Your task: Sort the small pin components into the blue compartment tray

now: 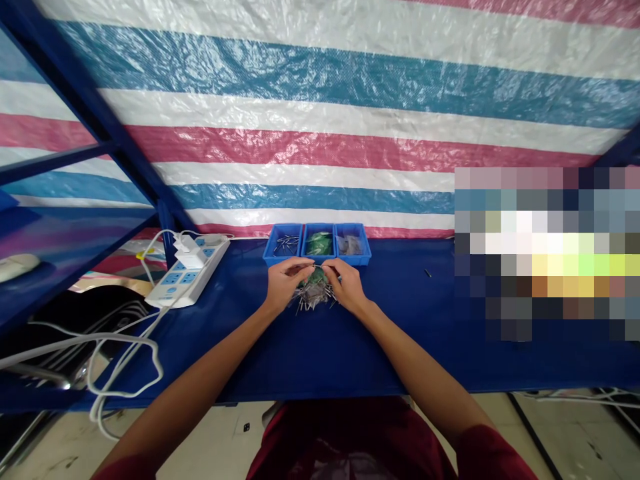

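My left hand [289, 281] and my right hand [346, 283] meet near the middle of the blue table. Both are closed, thumb and fingers pinching the two ends of a small thin rod-like piece [317, 266]; its exact kind is too small to make out. Right below the fingertips lies a pile of thin metal pieces [315, 295], with green and grey bits on top. Behind the hands stand three joined blue bins: the left bin [273, 259] holds thin metal pieces, the middle bin [321, 258] green bits, the right bin [357, 259] greyish ones.
At the left, a white power strip [173, 290] with a plugged-in white adapter [190, 252] trails looped white cables [160, 363]. A small dark piece [428, 273] lies on the table [400, 313] to the right. Striped sheeting [320, 147] hangs behind; a blurred-out area covers the far right.
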A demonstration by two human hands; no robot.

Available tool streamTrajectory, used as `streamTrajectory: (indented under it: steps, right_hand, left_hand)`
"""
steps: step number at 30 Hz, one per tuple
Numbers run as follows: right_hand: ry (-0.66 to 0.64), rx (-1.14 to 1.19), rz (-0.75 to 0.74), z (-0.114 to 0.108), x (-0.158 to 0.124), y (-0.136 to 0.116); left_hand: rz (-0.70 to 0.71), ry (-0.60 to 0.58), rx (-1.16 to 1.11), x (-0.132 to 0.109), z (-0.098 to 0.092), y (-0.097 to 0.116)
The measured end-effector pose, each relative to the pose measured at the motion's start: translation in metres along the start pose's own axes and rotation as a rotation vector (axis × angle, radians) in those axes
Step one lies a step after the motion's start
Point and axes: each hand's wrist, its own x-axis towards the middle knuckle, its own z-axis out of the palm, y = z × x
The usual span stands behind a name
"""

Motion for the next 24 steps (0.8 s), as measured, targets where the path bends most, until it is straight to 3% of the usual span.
streamTrajectory:
  steps: [9, 19, 24]
  right_hand:
    - [0.029, -0.010, 0.056, 0.0017, -0.0008, -0.0007]
    - [0.091, -0.013, 0.092, 0.0013, -0.0012, 0.0030]
    - [0.108, -0.028, 0.084, 0.0001, -0.0002, 0.0018]
  left_hand:
    - [-0.114, -0.048, -0.197, 0.0024, -0.0002, 0.0024]
    - [-0.015, -0.184, 0.151, 0.0022, -0.0046, 0.0014]
    - [-0.052, -0.125, 0.102, 0.0016, -0.0026, 0.0000]
